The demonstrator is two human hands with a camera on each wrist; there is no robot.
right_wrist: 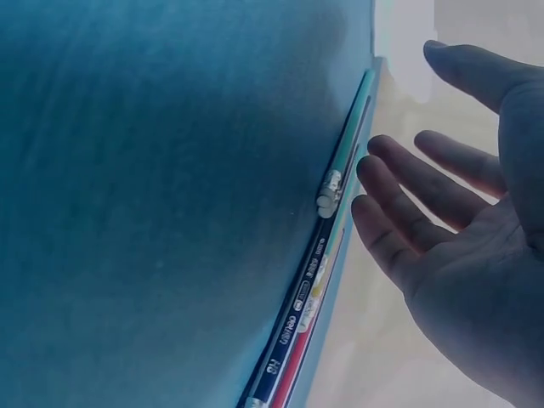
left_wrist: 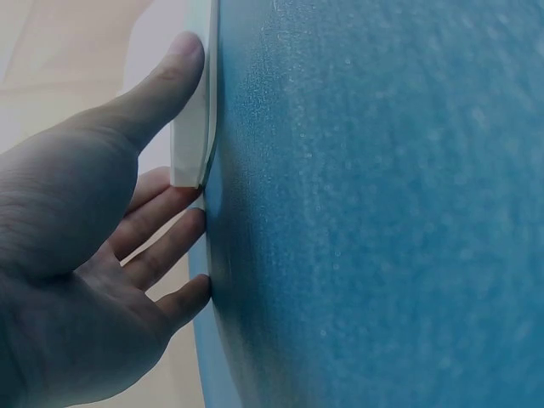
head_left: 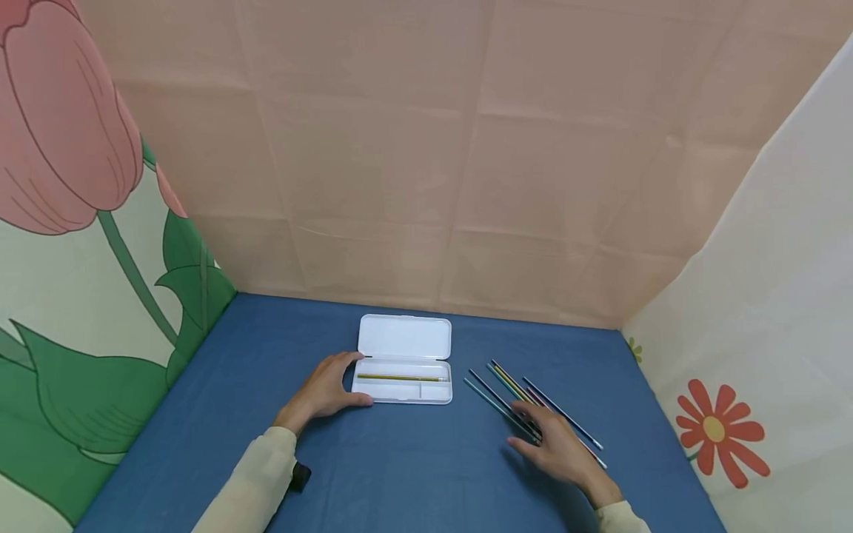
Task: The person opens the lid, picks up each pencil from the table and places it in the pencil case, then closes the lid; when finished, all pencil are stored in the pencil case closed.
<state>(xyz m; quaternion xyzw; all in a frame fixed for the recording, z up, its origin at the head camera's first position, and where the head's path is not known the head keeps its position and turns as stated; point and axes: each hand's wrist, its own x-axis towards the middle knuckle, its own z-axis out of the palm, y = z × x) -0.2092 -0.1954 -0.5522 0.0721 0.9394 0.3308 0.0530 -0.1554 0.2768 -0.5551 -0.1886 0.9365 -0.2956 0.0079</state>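
A white pencil case (head_left: pixel 405 337) lies with its lid folded back on the blue table. One yellow-green pencil (head_left: pixel 393 377) rests lengthwise inside it. My left hand (head_left: pixel 325 389) holds the case's left end, thumb at the near edge and index finger at the hinge side. In the left wrist view the thumb lies against the white wall of the case (left_wrist: pixel 192 140). To the right, several pencils lie loosely side by side, among them a dark one (head_left: pixel 563 414) and a teal one (head_left: pixel 489 401). My right hand (head_left: pixel 563 449) hovers just over them, fingers spread and holding nothing.
The blue table (head_left: pixel 400 474) meets a beige cloth wall (head_left: pixel 433 185) behind the case. A printed tulip panel (head_left: pixel 73 296) stands on the left, and a white panel with a red flower (head_left: pixel 723 433) on the right.
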